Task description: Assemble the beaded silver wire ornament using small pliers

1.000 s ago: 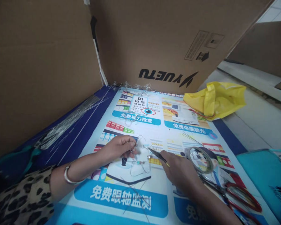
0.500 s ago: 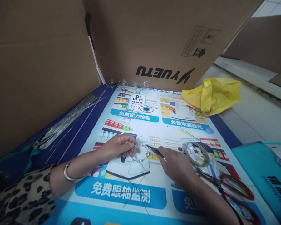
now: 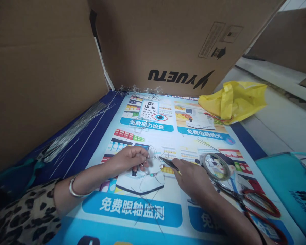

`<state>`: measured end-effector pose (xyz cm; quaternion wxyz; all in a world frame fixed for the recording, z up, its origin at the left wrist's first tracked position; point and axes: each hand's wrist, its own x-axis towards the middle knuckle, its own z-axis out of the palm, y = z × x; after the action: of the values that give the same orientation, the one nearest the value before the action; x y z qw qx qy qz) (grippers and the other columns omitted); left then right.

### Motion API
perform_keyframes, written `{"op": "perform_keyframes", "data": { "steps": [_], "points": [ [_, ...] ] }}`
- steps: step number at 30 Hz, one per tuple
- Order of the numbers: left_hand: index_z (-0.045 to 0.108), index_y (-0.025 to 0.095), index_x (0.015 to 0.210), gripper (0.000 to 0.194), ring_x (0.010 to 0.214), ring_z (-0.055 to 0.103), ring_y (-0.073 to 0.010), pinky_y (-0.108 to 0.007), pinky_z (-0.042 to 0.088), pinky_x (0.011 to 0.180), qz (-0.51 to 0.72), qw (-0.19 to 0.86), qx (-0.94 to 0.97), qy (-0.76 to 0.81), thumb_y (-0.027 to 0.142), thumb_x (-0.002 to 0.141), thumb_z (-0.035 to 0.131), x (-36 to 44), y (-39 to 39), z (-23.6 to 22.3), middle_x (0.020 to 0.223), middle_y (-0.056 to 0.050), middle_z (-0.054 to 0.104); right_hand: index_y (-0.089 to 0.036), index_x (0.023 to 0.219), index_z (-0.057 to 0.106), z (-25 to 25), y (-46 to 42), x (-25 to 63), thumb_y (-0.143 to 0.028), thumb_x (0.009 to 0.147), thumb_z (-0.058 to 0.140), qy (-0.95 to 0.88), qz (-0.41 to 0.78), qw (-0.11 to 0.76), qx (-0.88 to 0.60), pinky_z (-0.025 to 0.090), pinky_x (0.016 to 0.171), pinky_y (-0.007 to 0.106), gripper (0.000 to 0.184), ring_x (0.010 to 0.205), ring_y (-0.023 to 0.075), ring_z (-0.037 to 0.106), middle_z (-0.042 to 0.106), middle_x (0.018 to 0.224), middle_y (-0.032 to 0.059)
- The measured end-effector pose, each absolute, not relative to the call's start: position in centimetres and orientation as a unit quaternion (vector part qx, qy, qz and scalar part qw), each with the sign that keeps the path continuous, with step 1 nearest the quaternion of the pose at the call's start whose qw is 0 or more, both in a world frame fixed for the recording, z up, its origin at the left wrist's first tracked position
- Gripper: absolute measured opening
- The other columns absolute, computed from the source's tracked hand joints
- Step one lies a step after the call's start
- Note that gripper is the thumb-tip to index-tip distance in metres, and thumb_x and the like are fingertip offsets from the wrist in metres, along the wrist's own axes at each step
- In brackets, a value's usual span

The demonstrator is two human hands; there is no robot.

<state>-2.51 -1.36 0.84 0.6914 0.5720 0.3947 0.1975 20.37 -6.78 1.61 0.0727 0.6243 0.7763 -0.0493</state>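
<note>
Centrally in the head view, the left hand [image 3: 132, 159] pinches a beaded wire piece [image 3: 152, 175] between thumb and fingers. Just right of centre, the right hand [image 3: 193, 178] is closed around a dark pointed tool [image 3: 169, 163], its tip at the wire. Red-handled scissors [image 3: 238, 197] lie lower right, below a tape roll [image 3: 220, 177].

Big cardboard panels [image 3: 127, 41] walling off the back from where I'm standing, YUETU logo upside down lol. Crumpled yellow bag [image 3: 244, 103] by their right end, roll of clear tape [image 3: 220, 178] just beside some red-handled scissors [image 3: 239, 198] on a colourful printed poster [image 3: 168, 139], plus a teal pouch [image 3: 283, 180] with dark lettering far right
</note>
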Motion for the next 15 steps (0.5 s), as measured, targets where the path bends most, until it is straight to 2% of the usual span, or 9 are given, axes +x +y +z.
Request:
{"op": "perform_keyframes", "data": {
  "steps": [15],
  "points": [
    [0.049, 0.016, 0.08, 0.018, 0.063, 0.057, -0.0111, -0.021, 0.037, 0.049, 0.204, 0.687, 0.583, 0.382, 0.034, 0.081, 0.052, -2.72, -1.35, 0.7, 0.077, -0.003, 0.064, -0.022, 0.099, 0.053, 1.3, -6.8, 20.45, -0.025, 0.085, 0.039, 0.777, -0.044, 0.068, 0.624, 0.032, 0.054, 0.025, 0.02, 0.074, 0.0191, 0.061, 0.066, 0.086, 0.0041]
  ]
}}
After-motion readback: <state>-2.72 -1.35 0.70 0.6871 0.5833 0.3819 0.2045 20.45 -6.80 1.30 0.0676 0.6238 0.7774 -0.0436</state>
